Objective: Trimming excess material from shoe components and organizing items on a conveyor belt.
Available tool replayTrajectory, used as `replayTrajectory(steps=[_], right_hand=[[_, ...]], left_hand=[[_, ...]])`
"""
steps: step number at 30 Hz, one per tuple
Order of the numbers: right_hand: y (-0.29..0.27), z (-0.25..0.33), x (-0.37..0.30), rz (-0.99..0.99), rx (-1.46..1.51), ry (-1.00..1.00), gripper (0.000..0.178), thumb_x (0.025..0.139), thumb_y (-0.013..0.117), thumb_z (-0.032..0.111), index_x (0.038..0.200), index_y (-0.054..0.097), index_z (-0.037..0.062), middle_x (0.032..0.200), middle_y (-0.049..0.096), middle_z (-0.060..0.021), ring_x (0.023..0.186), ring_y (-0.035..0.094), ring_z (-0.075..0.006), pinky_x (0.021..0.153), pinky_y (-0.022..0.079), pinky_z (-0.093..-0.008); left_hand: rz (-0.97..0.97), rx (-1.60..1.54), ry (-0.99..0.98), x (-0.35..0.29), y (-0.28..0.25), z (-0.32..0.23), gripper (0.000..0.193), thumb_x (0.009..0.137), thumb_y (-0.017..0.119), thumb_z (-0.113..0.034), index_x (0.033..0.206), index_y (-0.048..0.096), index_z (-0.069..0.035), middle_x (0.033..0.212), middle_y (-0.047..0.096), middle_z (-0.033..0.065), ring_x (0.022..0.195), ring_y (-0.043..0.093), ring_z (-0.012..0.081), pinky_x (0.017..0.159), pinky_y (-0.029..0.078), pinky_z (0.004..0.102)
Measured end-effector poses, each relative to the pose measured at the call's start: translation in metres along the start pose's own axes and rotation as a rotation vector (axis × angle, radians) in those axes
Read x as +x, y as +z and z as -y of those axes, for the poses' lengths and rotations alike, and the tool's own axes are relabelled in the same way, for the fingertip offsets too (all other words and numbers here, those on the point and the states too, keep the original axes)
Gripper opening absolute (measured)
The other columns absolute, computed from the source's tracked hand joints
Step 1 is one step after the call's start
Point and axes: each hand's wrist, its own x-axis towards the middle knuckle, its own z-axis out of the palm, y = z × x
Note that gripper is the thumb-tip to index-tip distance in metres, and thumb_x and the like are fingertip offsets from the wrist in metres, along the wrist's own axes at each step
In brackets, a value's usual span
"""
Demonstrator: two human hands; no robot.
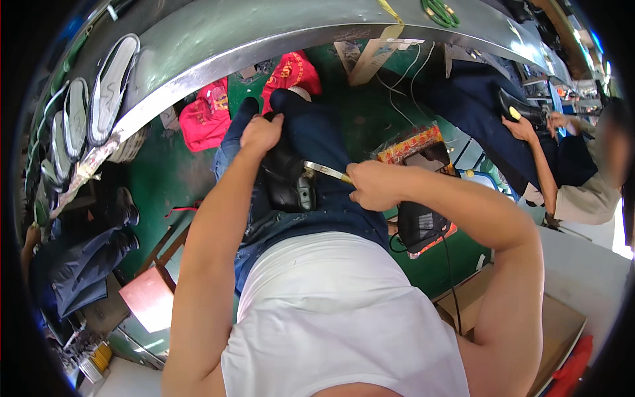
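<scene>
A black leather shoe (284,192) rests on my lap, across my dark blue trousers (324,135). My left hand (262,133) grips it at the far end, fingers closed around it and partly hidden. In my right hand (376,184) is a slim hand tool (327,172), silvery along its length and yellow close to my fingers. Its far end reaches the shoe's side, by a small shiny metallic spot; whether it touches there I cannot tell.
Several pale-lined shoes (114,89) stand on the metal bench (218,49) ahead. Red bags (205,116) lie beneath it. At right are a black corded device (423,228), a colourful box (410,144) and a co-worker's hand (522,129) on a black shoe. A pink-topped stool (147,299) stands left.
</scene>
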Motion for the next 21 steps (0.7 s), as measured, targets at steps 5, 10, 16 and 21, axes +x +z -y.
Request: replayTrajectory(steps=[5, 10, 16, 21], right_hand=[[0.042, -0.009, -0.030, -0.102, 0.281, 0.102, 0.033, 0.090, 0.051, 0.014, 0.108, 0.050, -0.0133, 0.096, 0.063, -0.0352, 0.092, 0.066, -0.0460, 0.081, 0.052, -0.0482], [0.057, -0.013, -0.088, -0.132, 0.329, 0.213, 0.035, 0.089, 0.050, 0.015, 0.117, 0.052, -0.0043, 0.098, 0.064, -0.0298, 0.093, 0.063, -0.0476, 0.082, 0.049, -0.0507], [0.039, -0.038, -0.154, -0.388, 0.539, 0.230, 0.034, 0.091, 0.059, 0.011, 0.124, 0.055, 0.0015, 0.104, 0.066, -0.0142, 0.100, 0.064, -0.0233, 0.087, 0.049, -0.0353], [0.057, -0.042, -0.141, -0.323, 1.258, -0.257, 0.044, 0.094, 0.057, 0.007, 0.137, 0.050, -0.0008, 0.123, 0.062, -0.0094, 0.108, 0.060, -0.0172, 0.094, 0.047, -0.0321]], left_hand=[[-0.035, 0.004, -0.029, -0.018, 0.012, -0.023, 0.078, 0.088, 0.058, -0.055, 0.135, 0.047, 0.007, 0.133, 0.056, 0.0278, 0.124, 0.055, 0.0394, 0.105, 0.044, 0.0446], [-0.004, 0.039, -0.056, -0.003, 0.010, -0.016, 0.072, 0.089, 0.057, -0.056, 0.123, 0.060, 0.008, 0.130, 0.057, 0.0297, 0.125, 0.055, 0.0382, 0.105, 0.043, 0.0441], [-0.156, -0.186, 0.107, 0.001, 0.008, -0.004, 0.067, 0.088, 0.061, -0.053, 0.118, 0.063, 0.007, 0.117, 0.064, 0.0307, 0.116, 0.060, 0.0418, 0.097, 0.048, 0.0453], [-0.026, -1.138, 0.196, -0.029, -0.031, -0.001, 0.046, 0.093, 0.067, -0.038, 0.120, 0.064, 0.000, 0.108, 0.071, 0.0118, 0.100, 0.067, 0.0237, 0.087, 0.051, 0.0352]])
